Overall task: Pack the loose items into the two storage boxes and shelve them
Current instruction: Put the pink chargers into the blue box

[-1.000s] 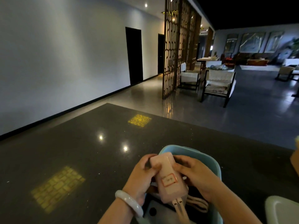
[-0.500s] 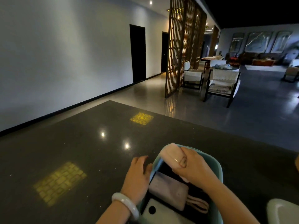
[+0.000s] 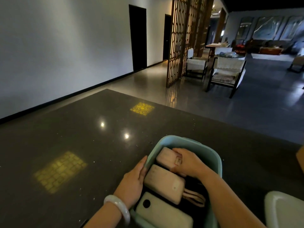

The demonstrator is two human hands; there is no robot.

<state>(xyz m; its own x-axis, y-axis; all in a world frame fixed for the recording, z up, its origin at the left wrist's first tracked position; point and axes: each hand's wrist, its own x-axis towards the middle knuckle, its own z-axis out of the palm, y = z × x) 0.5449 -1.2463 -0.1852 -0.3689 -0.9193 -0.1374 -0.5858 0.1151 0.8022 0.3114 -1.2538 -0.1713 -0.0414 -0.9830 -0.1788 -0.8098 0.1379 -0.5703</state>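
Curling over a pink pouch (image 3: 167, 157), the right hand (image 3: 187, 162) grips it at the far end of the teal storage box (image 3: 212, 155). The left hand (image 3: 133, 181) lies with straight fingers along the box's left wall, on the dark table (image 3: 82, 137).

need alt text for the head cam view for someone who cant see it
A person's right hand sets a pink pouch into the far end of a teal storage box on a dark polished table, while the left hand rests against the box's left wall. A second pink pouch and a white device already lie inside.
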